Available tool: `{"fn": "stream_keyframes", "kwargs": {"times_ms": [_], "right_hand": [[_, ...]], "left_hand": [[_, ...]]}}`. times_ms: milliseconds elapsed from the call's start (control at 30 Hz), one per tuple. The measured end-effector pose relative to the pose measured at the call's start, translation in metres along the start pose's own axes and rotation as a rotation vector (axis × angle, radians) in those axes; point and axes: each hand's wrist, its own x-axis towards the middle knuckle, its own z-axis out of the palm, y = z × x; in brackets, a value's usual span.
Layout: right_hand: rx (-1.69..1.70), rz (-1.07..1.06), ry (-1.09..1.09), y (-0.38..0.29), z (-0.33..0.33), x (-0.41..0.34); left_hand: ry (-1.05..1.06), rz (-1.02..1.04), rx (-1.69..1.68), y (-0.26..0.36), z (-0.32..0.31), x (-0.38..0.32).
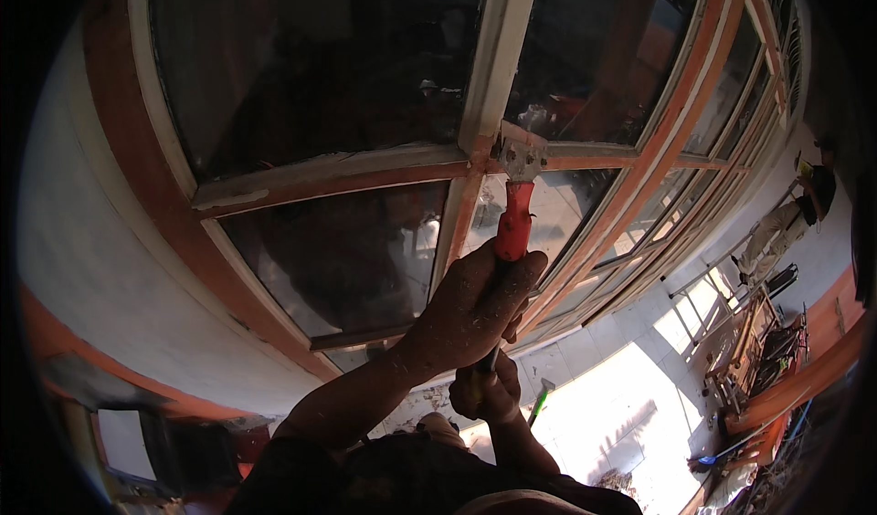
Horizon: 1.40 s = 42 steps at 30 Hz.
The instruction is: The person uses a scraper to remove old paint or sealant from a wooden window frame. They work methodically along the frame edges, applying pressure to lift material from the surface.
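My left hand (473,303) is wrapped around the red handle of a scraper (515,220). Its metal blade head points up against the wooden window frame (473,146), close to where the bars cross. Old paint on that frame is partly worn to orange-brown. Lower down, my right hand (486,388) is closed around a dark and yellow handle (485,368). My left hand hides whether this handle belongs to the same scraper. Dark glass panes (329,63) surround the bars.
To the right, a person (788,217) is at a metal ladder or scaffold (692,309). Stacked wooden furniture (747,350) and a blue broom (709,459) lie along that side. A green-handled tool (541,402) is below, near the tiled floor (616,405).
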Motion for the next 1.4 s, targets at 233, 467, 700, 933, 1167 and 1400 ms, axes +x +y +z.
{"fn": "stream_keyframes", "kwargs": {"times_ms": [233, 467, 700, 933, 1167, 1400], "right_hand": [[-0.406, 0.055, 0.233, -0.012, -0.005, -0.015], [-0.503, -0.041, 0.184, -0.022, -0.010, -0.002], [-0.399, -0.030, 0.165, -0.021, -0.010, 0.007], [-0.430, -0.105, 0.192, -0.032, 0.000, 0.024], [-0.543, -0.032, 0.234, -0.041, 0.005, -0.005], [-0.598, 0.045, 0.286, -0.048, 0.008, -0.006]], "left_hand": [[0.087, 0.046, -0.025, -0.011, -0.003, -0.005], [0.113, 0.082, -0.053, -0.016, -0.006, 0.012], [0.169, 0.024, -0.121, -0.020, -0.006, 0.016], [0.092, 0.075, -0.288, 0.004, -0.004, 0.030], [0.114, -0.118, -0.312, -0.005, 0.006, 0.011], [0.122, -0.011, -0.346, -0.006, 0.004, 0.015]]}}
